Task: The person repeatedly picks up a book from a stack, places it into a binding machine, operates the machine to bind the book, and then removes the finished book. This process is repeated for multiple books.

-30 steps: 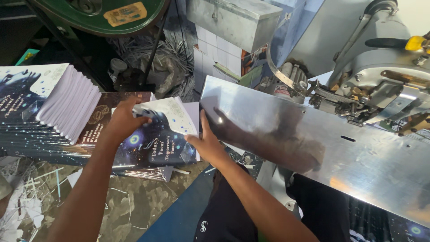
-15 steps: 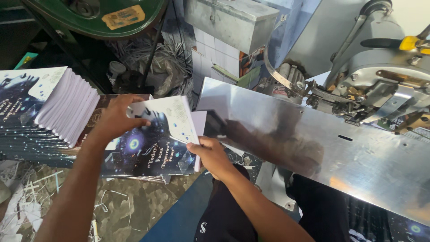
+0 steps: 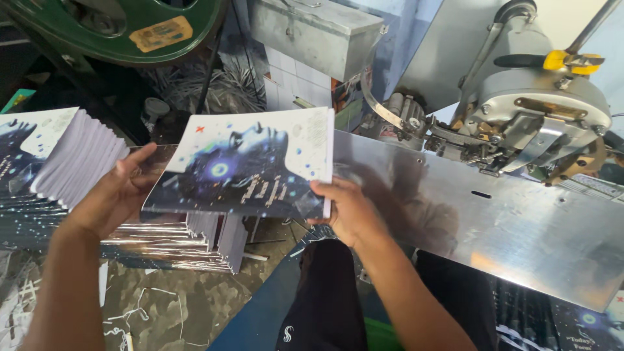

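I hold a thin booklet point(image 3: 247, 166) with a dark blue and white glossy cover flat in front of me, lifted above a stack of the same booklets point(image 3: 188, 237). My left hand point(image 3: 117, 192) grips its left edge. My right hand point(image 3: 344, 208) grips its right lower corner, next to the shiny metal table point(image 3: 494, 227) of a stitching machine point(image 3: 539, 117). A second fanned pile of booklets point(image 3: 58, 156) lies at the far left.
A green machine wheel guard point(image 3: 130, 32) and a grey metal box point(image 3: 318, 36) stand behind. Paper scraps and wire bits litter the floor point(image 3: 156, 305). My dark trousers point(image 3: 325, 305) show below, and more booklets point(image 3: 585, 325) lie at bottom right.
The top booklet has been lifted off the stack, raised and turned flat between both hands, moving right toward the metal table.
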